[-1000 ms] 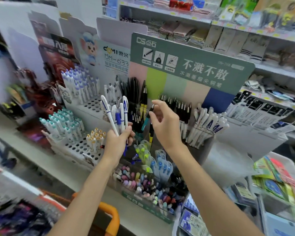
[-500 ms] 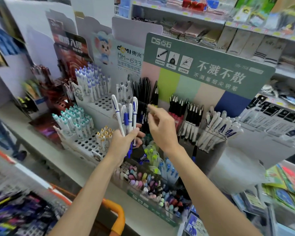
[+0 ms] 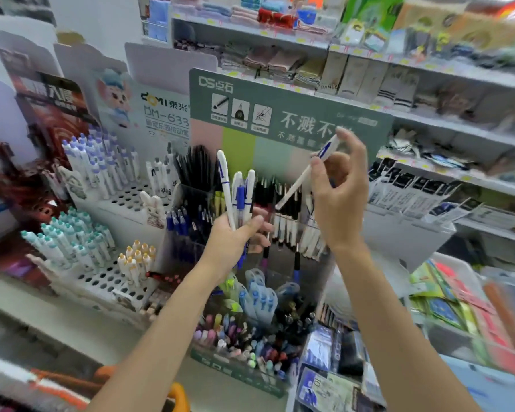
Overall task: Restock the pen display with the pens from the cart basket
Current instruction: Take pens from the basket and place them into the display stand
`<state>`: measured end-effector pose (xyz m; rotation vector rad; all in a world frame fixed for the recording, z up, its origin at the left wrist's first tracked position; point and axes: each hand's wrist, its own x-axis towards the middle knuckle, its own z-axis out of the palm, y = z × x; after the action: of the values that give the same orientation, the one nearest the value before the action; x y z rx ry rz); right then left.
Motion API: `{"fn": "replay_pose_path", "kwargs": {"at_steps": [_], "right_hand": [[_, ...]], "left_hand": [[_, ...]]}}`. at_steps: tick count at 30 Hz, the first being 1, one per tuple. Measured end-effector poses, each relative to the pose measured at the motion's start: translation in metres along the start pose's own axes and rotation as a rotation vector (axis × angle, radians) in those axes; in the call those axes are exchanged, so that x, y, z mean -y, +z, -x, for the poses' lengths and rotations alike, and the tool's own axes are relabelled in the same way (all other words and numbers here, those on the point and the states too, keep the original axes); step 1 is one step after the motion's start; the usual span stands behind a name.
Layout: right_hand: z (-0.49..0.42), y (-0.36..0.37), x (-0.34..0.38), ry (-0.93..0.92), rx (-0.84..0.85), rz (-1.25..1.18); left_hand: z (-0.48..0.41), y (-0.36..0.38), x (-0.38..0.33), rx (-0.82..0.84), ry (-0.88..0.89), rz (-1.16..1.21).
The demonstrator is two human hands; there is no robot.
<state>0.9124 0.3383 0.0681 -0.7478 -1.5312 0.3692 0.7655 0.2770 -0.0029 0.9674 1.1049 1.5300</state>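
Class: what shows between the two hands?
Head view: black pens stand behind the gap from left hand to right hand; the white pen pokes in.

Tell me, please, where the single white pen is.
Head view, right of centre: the right hand pinches the white pen, tilted, before the green sign.

White pen [image 3: 295, 186], blue mark; green header [image 3: 295, 93] (white lettering); pastel-striped backing [image 3: 238, 150].

The pen display [image 3: 289, 120] stands mid-shelf, with a perforated rack [image 3: 122, 200] of pens to its left and packets [image 3: 446, 307] lower to its right. In front of it the left hand [image 3: 232, 242] holds a bundle of pens [image 3: 226, 188]. Just right of that, the right hand [image 3: 342, 209] holds one pen [image 3: 301, 179] higher.
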Motion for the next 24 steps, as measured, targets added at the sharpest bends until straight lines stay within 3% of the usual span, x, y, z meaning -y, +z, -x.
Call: {"fn": "replay_pose_path", "kwargs": {"at_steps": [3,6,12,17,21,24], "right_hand": [[-0.023,-0.045,0.001,-0.106,-0.215,0.107],[-0.032,-0.073,-0.006,-0.144,-0.246,0.214],[-0.012,-0.072,-0.037,-0.035,0.018,0.366],[-0.003,-0.073,-0.041,0.06,0.053,0.365],[-0.001,-0.071,-0.046,0.089,0.269,0.473],[0.002,-0.071,-0.048,0.164,0.224,0.425]], "left_hand": [[-0.005,0.017,0.002,0.043,0.031,-0.015],[-0.007,0.028,0.003,0.072,0.042,-0.008],[-0.006,0.037,0.007,0.105,0.016,-0.012],[-0.004,0.035,0.008,0.108,0.021,-0.035],[-0.003,0.034,0.01,0.109,0.012,-0.038],[-0.002,0.034,0.009,0.123,0.01,-0.047]]}}
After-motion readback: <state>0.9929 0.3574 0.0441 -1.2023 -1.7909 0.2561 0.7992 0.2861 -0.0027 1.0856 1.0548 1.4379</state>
